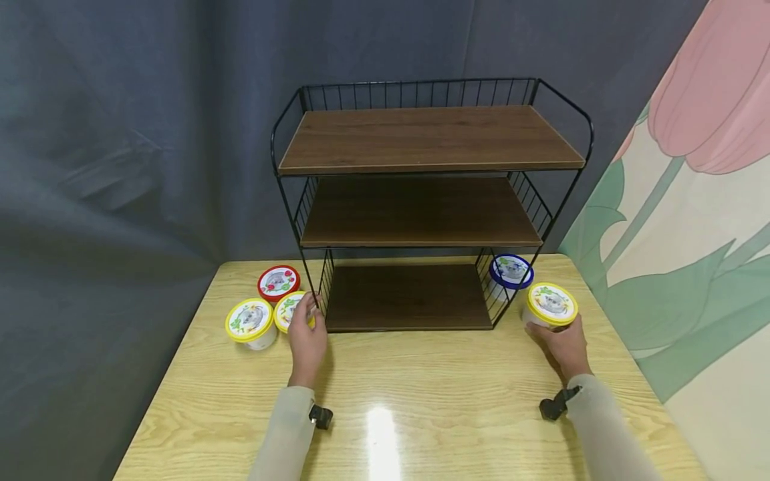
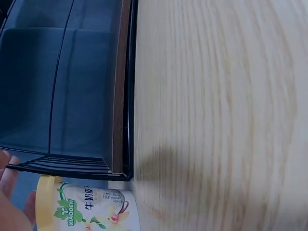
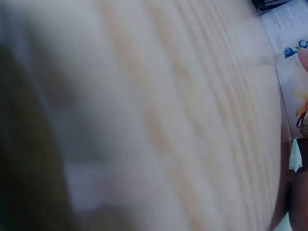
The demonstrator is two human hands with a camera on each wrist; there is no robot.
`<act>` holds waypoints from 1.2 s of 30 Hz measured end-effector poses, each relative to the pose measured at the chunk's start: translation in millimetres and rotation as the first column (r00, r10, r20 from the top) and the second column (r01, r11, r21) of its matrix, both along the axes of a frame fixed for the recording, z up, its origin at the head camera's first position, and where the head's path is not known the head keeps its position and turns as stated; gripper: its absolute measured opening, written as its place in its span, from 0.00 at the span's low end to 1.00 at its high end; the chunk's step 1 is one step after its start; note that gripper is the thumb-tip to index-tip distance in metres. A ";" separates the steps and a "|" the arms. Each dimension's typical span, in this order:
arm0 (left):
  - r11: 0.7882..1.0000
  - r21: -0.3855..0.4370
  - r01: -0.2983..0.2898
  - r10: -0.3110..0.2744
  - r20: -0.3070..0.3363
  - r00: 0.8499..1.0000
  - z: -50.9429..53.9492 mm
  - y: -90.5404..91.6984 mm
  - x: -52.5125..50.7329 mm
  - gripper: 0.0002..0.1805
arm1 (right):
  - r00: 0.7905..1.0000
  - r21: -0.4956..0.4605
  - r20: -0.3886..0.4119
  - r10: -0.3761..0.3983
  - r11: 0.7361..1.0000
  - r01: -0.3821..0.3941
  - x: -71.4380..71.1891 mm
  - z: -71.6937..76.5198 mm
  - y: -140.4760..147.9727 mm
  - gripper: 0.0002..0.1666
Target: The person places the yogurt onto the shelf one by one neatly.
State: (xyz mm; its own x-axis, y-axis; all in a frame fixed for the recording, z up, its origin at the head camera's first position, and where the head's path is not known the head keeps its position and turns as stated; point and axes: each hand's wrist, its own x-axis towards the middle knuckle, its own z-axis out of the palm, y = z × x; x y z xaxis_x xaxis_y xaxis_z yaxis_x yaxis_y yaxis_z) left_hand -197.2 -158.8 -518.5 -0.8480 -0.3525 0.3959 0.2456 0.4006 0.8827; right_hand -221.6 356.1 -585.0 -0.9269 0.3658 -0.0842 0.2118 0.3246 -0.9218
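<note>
My left hand [image 1: 308, 341] is beside a white tub with a yellow lid [image 1: 287, 311], next to the shelf's left front post. Its fingertips [image 2: 6, 174] are close to the black wire side, above the lid; whether they touch the wire I cannot tell. The same tub [image 2: 98, 207] stands upright on the table in the left wrist view. On the right, my right hand [image 1: 564, 344] grips another yellow-lidded tub [image 1: 551, 304] from its near side. In the right wrist view only a part of this tub [image 3: 292, 89] and some fingers show at the edge.
A three-tier rack [image 1: 430, 137] with dark wooden boards stands at the table's back. Left of it are a red-lidded tub [image 1: 279, 282] and a yellow-lidded tub [image 1: 249, 322]. A blue-lidded tub [image 1: 511, 270] stands by its right side. The wooden table [image 1: 445, 394] stretches in front.
</note>
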 end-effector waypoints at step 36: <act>0.747 -0.570 0.342 -0.177 0.324 0.929 -38.9 26.1 35.8 0.25 | 0.995 0.006 0.095 0.019 1.000 -0.020 2.1 6.4 -3.7 0.60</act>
